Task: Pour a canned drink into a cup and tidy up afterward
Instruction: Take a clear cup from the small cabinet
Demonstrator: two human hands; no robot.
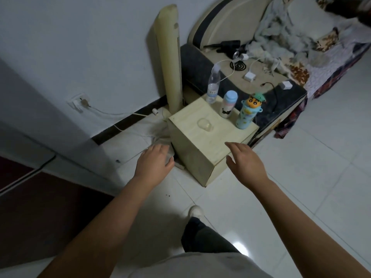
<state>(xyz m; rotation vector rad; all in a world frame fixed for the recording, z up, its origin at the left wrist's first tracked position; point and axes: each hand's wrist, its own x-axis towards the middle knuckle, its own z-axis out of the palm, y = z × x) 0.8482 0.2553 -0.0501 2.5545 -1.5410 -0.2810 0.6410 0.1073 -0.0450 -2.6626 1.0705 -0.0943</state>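
Note:
A clear plastic cup (204,125) stands near the middle of a pale wooden box (200,153) that serves as a low table. At the box's far edge stand a clear water bottle (213,85), a white bottle with a blue cap (229,104) and a light-blue cartoon-topped bottle (248,113). My left hand (153,161) hovers over the floor by the box's near left corner, fingers loosely bent, holding nothing. My right hand (246,160) reaches over the box's near right edge, fingers extended, holding nothing. No can is recognisable.
A tall cream tower fan (169,57) stands behind the box against the wall. A dark sofa arm (251,77) with chargers, cables and a coil lies to the right. Cables trail from a wall socket (79,102) across white floor tiles.

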